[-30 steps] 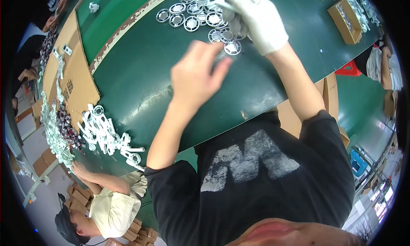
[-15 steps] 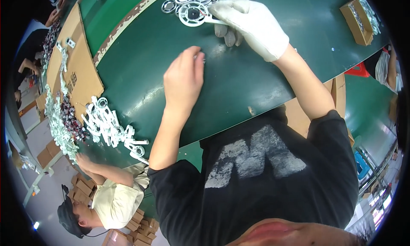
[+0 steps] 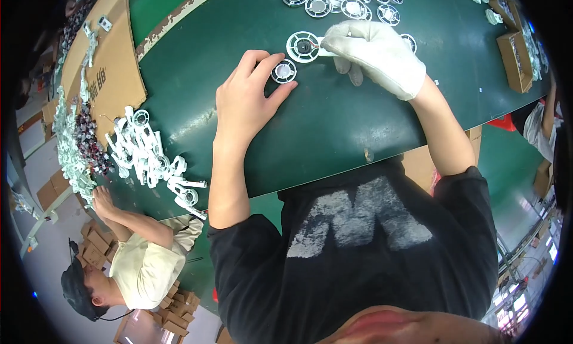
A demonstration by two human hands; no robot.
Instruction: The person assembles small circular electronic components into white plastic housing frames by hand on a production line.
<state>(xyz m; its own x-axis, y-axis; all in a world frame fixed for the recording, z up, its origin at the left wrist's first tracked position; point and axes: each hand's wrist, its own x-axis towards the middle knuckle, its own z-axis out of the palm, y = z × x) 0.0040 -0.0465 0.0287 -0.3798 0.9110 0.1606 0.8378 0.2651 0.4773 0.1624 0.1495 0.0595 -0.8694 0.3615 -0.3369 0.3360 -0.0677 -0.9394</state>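
Note:
My bare left hand (image 3: pixel 248 99) pinches a small round silver-grey disc with a spoked rim (image 3: pixel 284 71) between thumb and fingers. Just beyond it, my right hand (image 3: pixel 382 57), in a white glove, grips the stem of a white part whose round spoked frame (image 3: pixel 293 48) has a black centre (image 3: pixel 305 47). Thin reddish wires show near the gloved fingertips. The disc and the round frame are close together; whether they touch I cannot tell. Several similar spoked discs (image 3: pixel 318 6) lie at the far side of the green table, and one is partly hidden behind the glove.
White stemmed parts (image 3: pixel 140 150) lie heaped at the left, beside more parts and a cardboard sheet (image 3: pixel 119 63). A co-worker in a cap and pale shirt (image 3: pixel 146 272) reaches to that heap. An open cardboard box (image 3: pixel 516 63) stands at the far right on the green table (image 3: pixel 310 129).
My left hand has turned and spread its fingers, bringing the spoked disc into sight near the white part. My right hand still grips that part. The whole view has shifted a little.

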